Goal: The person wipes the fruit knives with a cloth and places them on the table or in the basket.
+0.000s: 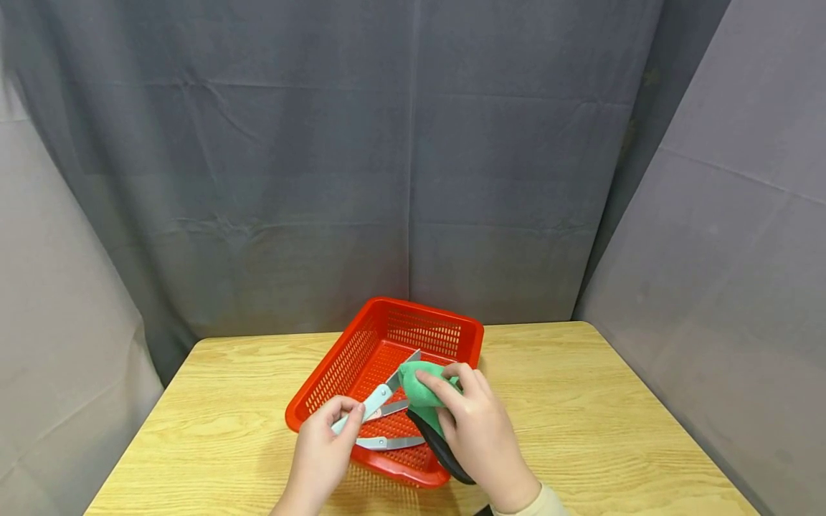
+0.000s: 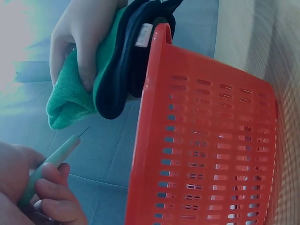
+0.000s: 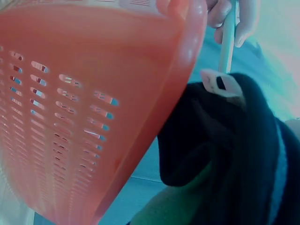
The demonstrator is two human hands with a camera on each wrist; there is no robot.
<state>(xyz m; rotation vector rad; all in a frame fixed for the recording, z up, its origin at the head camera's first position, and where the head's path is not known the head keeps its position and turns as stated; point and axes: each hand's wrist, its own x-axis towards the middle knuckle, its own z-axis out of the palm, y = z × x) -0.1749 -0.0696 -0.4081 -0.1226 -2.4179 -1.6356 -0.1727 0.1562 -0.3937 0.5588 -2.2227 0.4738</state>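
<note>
My left hand [image 1: 325, 446] pinches the pale mint handle of a knife [image 1: 376, 402] between thumb and fingers over the red basket. Its blade points up and away, beside the green cloth [image 1: 421, 388]; whether they touch I cannot tell. The right hand [image 1: 480, 433] grips that cloth, which is bunched and has a black part hanging below with a white tag [image 2: 144, 35]. Two more knives lie in the basket: one with a pinkish handle [image 1: 379, 413], partly hidden, and one with a whitish handle [image 1: 372, 443] nearer the front.
The red slotted plastic basket [image 1: 329, 356] stands angled on a light wood-grain table [image 1: 213, 423]. Grey curtain [image 1: 290, 179] hangs behind the table, and paler cloth panels [image 1: 723, 251] rise at both sides.
</note>
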